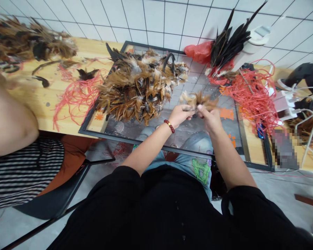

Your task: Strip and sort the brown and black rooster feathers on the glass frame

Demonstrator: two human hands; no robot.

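A small bunch of brown and cream feathers (207, 100) is held between my two hands over the dark glass panel (125, 130). My left hand (181, 114), with a red bead bracelet at the wrist, pinches its left side. My right hand (208, 116) grips it from the right, thumb on top, close to the left fingertips. Just left of my hands lies a large pile of brown feathers (143, 86) on the panel. Pink-red plastic strings (253, 93) are heaped to the right, and more strings (79, 93) lie left of the panel.
Black feathers (228, 45) and a red plastic bag (198, 52) stand near the tiled wall. White chargers with cables (285, 104) sit at the right. Another person's arm (10, 114) is at the left, near another feather pile (28, 41) on the wooden table (47, 111).
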